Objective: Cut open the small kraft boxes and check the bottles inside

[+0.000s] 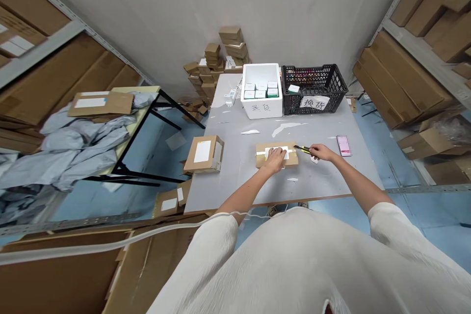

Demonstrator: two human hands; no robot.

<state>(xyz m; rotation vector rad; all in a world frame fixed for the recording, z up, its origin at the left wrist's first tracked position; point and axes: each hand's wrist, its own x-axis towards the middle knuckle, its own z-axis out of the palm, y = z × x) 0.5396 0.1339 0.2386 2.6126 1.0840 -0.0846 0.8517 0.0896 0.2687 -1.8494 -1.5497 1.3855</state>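
A small taped cardboard box (pixel 260 159) with a white label lies on the grey table (pixel 235 184) in front of me. Across its top rests my left hand (pixel 275 160), fingers spread over the label and pressing on the cardboard. My right hand (pixel 319 151) is closed round a yellow and black box cutter (pixel 304 149). The cutter's tip points left and meets the box's right end; whether the blade is in the tape is too small to tell. A pink and white pack (pixel 344 145) lies to the right of my right hand.
Behind the box stand a white foam box (pixel 262 108) holding several small cartons and a black plastic crate (pixel 314 103). Another cardboard box (pixel 203 154) sits at the table's left edge. Grey parcels (pixel 84 142) cover a side table; a white cable (pixel 110 245) crosses at lower left.
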